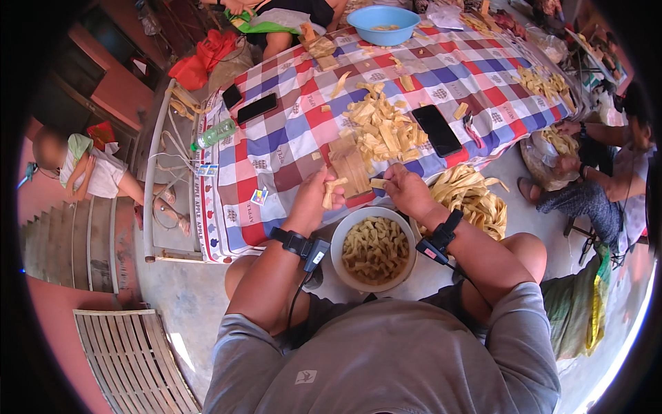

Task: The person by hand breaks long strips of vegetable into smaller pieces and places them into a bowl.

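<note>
My left hand (316,195) holds a knotted pale-yellow strip (332,192) between thumb and fingers, near the table edge. My right hand (406,189) pinches a short flat yellow piece (378,183), a little apart from the left hand. Beyond them, a brown wooden board (349,166) lies beside a heap of cut yellow strips (380,124). Below my hands, between my knees, a white bowl (336,243) holds many small knotted pieces (375,248). Long folded yellow strips (470,199) are piled to the right of my right hand.
The table has a checked cloth (289,150) with phones (437,130), a green plastic bottle (214,134), red-handled cutters (471,132) and a blue basin (384,26). A person (615,165) sits at right, another (289,20) at the far side; a child (98,171) is at left, by a metal frame (149,207).
</note>
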`<control>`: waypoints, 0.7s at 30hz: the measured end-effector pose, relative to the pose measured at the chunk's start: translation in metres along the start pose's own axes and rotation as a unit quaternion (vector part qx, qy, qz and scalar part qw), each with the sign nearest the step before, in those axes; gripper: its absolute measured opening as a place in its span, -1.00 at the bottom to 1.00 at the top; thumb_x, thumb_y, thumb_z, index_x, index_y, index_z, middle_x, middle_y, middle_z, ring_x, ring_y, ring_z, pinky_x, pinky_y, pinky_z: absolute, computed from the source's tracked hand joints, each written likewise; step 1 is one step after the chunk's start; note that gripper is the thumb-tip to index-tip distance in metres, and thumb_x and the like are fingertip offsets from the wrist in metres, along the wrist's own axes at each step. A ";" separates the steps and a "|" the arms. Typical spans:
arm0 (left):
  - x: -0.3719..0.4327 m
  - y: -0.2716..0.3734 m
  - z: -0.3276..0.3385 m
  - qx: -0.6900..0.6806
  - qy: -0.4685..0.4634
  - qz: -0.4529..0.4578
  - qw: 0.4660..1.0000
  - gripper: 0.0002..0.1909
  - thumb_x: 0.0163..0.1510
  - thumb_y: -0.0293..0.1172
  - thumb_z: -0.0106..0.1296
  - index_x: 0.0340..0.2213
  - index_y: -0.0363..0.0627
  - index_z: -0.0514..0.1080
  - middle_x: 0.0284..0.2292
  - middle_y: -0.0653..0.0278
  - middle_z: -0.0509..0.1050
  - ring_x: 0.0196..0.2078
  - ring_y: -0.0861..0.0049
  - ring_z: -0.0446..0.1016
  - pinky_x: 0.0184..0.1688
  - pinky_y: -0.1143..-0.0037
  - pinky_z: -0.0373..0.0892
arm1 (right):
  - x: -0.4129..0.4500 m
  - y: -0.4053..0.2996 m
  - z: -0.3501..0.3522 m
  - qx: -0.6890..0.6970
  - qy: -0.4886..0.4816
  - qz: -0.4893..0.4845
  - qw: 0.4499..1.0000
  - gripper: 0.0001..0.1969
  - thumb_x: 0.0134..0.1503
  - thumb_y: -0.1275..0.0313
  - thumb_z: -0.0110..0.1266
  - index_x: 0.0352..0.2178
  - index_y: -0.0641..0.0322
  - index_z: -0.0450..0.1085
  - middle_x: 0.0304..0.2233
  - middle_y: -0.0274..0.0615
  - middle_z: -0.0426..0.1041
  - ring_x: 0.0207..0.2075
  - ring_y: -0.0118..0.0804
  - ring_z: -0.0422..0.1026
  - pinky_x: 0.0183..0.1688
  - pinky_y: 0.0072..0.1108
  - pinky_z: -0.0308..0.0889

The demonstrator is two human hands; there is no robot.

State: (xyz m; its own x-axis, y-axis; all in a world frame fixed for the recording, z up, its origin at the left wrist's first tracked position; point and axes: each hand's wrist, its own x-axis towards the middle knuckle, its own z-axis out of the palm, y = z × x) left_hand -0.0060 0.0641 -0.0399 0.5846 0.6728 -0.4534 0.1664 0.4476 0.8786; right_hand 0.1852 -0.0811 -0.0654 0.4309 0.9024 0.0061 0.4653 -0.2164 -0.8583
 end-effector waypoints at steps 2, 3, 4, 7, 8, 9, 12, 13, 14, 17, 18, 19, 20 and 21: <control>-0.011 0.001 -0.001 -0.042 -0.040 -0.012 0.998 -0.57 0.23 0.06 -0.22 -0.29 -0.11 0.28 -0.43 0.12 0.49 -0.44 0.39 0.51 -0.35 0.45 0.42 | -0.011 -0.008 -0.007 0.005 -0.003 0.009 1.000 -0.84 0.10 0.40 -0.01 -0.35 0.29 0.30 -0.40 0.17 0.45 -0.31 0.17 0.44 -0.26 -0.24 0.32; -0.015 0.001 -0.003 -0.040 -0.038 -0.012 0.998 -0.57 0.23 0.06 -0.22 -0.29 -0.11 0.28 -0.43 0.12 0.49 -0.44 0.39 0.51 -0.35 0.45 0.42 | -0.016 -0.013 -0.012 -0.011 -0.008 0.010 1.000 -0.83 0.09 0.40 0.01 -0.32 0.27 0.30 -0.39 0.15 0.45 -0.30 0.16 0.44 -0.26 -0.25 0.32; -0.019 0.001 -0.005 -0.032 -0.062 -0.018 0.997 -0.57 0.23 0.06 -0.22 -0.31 -0.11 0.29 -0.40 0.09 0.50 -0.40 0.36 0.52 -0.34 0.45 0.42 | -0.020 -0.015 -0.015 -0.026 -0.013 0.010 1.000 -0.82 0.09 0.40 0.02 -0.30 0.25 0.31 -0.38 0.13 0.46 -0.30 0.15 0.45 -0.25 -0.26 0.33; -0.035 0.006 0.001 0.016 -0.106 -0.022 0.994 -0.56 0.22 0.06 -0.20 -0.33 -0.13 0.32 -0.36 0.08 0.51 -0.34 0.36 0.53 -0.30 0.47 0.40 | -0.030 -0.006 -0.020 -0.048 0.021 -0.066 0.996 -0.78 0.09 0.50 0.05 -0.21 0.26 0.27 -0.53 -0.13 0.43 -0.51 -0.27 0.42 -0.39 -0.49 0.33; -0.042 0.008 0.004 0.052 -0.127 -0.022 0.990 -0.55 0.22 0.07 -0.19 -0.33 -0.14 0.35 -0.33 0.10 0.51 -0.32 0.39 0.53 -0.28 0.50 0.39 | -0.033 -0.005 -0.022 -0.046 0.023 -0.067 0.996 -0.78 0.09 0.50 0.05 -0.21 0.26 0.27 -0.53 -0.13 0.43 -0.51 -0.27 0.42 -0.39 -0.49 0.33; -0.049 0.008 0.009 0.054 -0.126 -0.021 0.990 -0.55 0.22 0.07 -0.19 -0.33 -0.14 0.35 -0.33 0.10 0.51 -0.32 0.39 0.53 -0.28 0.50 0.39 | -0.037 -0.008 -0.026 -0.059 0.034 -0.091 0.994 -0.77 0.09 0.51 0.04 -0.19 0.25 0.27 -0.52 -0.13 0.43 -0.50 -0.29 0.43 -0.39 -0.50 0.33; -0.069 -0.005 0.018 0.257 -0.121 0.001 0.959 -0.60 0.23 -0.06 -0.13 -0.19 -0.20 0.37 -0.25 0.25 0.49 -0.12 0.62 0.43 -0.12 0.60 0.29 | -0.048 -0.017 -0.033 -0.027 0.022 -0.100 0.994 -0.73 0.07 0.50 0.06 -0.17 0.24 0.29 -0.41 -0.04 0.47 -0.37 -0.17 0.47 -0.30 -0.42 0.36; -0.076 -0.010 0.021 0.259 -0.121 0.007 0.958 -0.60 0.23 -0.06 -0.13 -0.19 -0.20 0.37 -0.25 0.25 0.49 -0.12 0.62 0.43 -0.12 0.60 0.29 | -0.050 -0.022 -0.036 0.016 0.000 -0.084 0.996 -0.71 0.05 0.48 0.08 -0.16 0.23 0.30 -0.31 0.05 0.50 -0.25 -0.03 0.51 -0.22 -0.34 0.37; -0.085 -0.018 0.027 0.246 -0.129 0.055 0.959 -0.65 0.22 -0.14 -0.09 -0.16 -0.21 0.35 -0.20 0.24 0.47 -0.09 0.62 0.40 -0.08 0.58 0.28 | -0.054 -0.028 -0.039 0.016 0.003 -0.089 0.996 -0.71 0.05 0.48 0.08 -0.16 0.23 0.30 -0.31 0.05 0.50 -0.25 -0.03 0.51 -0.22 -0.34 0.37; -0.103 -0.033 0.051 0.189 -0.131 0.117 0.966 -0.58 0.13 -0.34 0.06 -0.03 -0.21 0.24 -0.08 0.19 0.39 -0.02 0.52 0.35 0.02 0.52 0.27 | -0.070 -0.047 -0.042 0.174 -0.069 -0.075 0.979 -0.73 0.07 0.58 0.04 -0.15 0.30 0.30 -0.29 -0.05 0.51 -0.22 -0.24 0.51 -0.20 -0.45 0.39; -0.110 -0.035 0.063 0.182 -0.150 0.154 0.959 -0.53 0.14 -0.38 0.03 0.04 -0.18 0.17 -0.04 0.20 0.35 0.03 0.51 0.31 0.07 0.51 0.23 | -0.076 -0.052 -0.044 0.260 -0.094 -0.082 0.958 -0.75 0.08 0.62 0.02 -0.15 0.33 0.30 -0.29 -0.11 0.49 -0.22 -0.32 0.49 -0.20 -0.50 0.39; -0.116 -0.038 0.072 0.174 -0.166 0.189 0.952 -0.48 0.15 -0.43 0.00 0.10 -0.16 0.10 0.01 0.21 0.31 0.08 0.51 0.26 0.12 0.51 0.18 | -0.083 -0.059 -0.044 0.343 -0.122 -0.090 0.927 -0.76 0.10 0.66 -0.01 -0.16 0.35 0.31 -0.28 -0.16 0.48 -0.21 -0.40 0.46 -0.19 -0.55 0.39; -0.119 -0.041 0.078 0.185 -0.181 0.211 0.943 -0.40 0.14 -0.46 0.00 0.15 -0.14 0.02 0.05 0.23 0.27 0.11 0.51 0.22 0.14 0.49 0.16 | -0.089 -0.069 -0.044 0.365 -0.133 -0.091 0.917 -0.78 0.12 0.69 -0.05 -0.16 0.37 0.31 -0.30 -0.20 0.48 -0.23 -0.42 0.46 -0.17 -0.58 0.39; -0.120 -0.045 0.082 0.185 -0.182 0.216 0.941 -0.40 0.14 -0.46 0.00 0.15 -0.14 0.02 0.05 0.23 0.27 0.11 0.51 0.22 0.14 0.49 0.16 | -0.094 -0.072 -0.043 0.362 -0.131 -0.094 0.918 -0.78 0.12 0.69 -0.05 -0.16 0.37 0.31 -0.30 -0.20 0.48 -0.23 -0.42 0.46 -0.17 -0.58 0.39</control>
State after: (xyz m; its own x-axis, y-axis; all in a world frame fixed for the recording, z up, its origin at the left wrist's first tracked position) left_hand -0.0179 -0.0851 -0.0130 0.8834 0.4681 -0.0200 0.0764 -0.1018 0.9919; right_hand 0.1446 -0.1670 0.0180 0.1503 0.9776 0.1471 -0.1636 0.1713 -0.9715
